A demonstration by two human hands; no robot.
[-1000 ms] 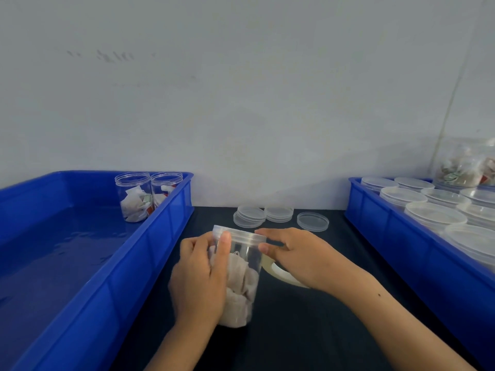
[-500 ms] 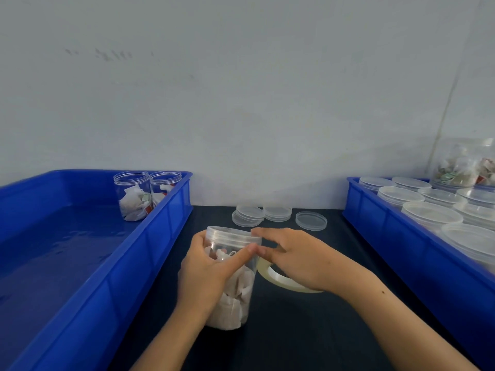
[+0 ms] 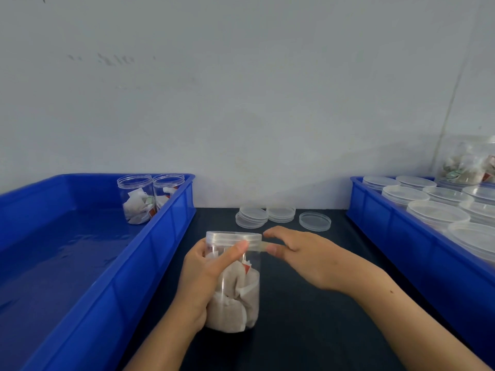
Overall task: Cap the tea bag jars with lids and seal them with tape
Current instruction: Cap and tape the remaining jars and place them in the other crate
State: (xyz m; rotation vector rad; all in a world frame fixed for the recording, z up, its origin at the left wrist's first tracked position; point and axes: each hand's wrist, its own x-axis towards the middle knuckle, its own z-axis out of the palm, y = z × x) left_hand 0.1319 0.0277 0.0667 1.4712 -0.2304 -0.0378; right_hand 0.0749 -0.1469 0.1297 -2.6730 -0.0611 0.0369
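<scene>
Head view
Jar: lower centre of the frame, upright on the dark table; clear plastic, packed with tea bags
Lid: clear, seated on top of the jar
Left hand: wrapped around the jar's left side, grasping it; thumb pressed across the front just under the lid
Tape: a short clear strip stretched level from under the left thumb, along the lid's lower edge, out to the right past the jar
Right hand: just right of the jar, pinching the free end of the tape between thumb and a finger; other fingers loosely extended above; no tape roll to be made out
Left bin: blue, filling the left and lower left of the frame
Open jars: two, side by side and touching, in the far right corner of the left bin; uncapped, some tea bags inside
Spare lids: on the table at centre, near the wall; two small stacks at left and middle, one single lid at right, well apart from the held jar
Right bin: blue, along the right edge of the frame
Capped jars: rows of clear lids showing above the right bin's rim
Far jar: upper right, standing higher than the rest, blurred; contents look like tea bags
Wall: pale grey, filling the upper half of the frame
</scene>
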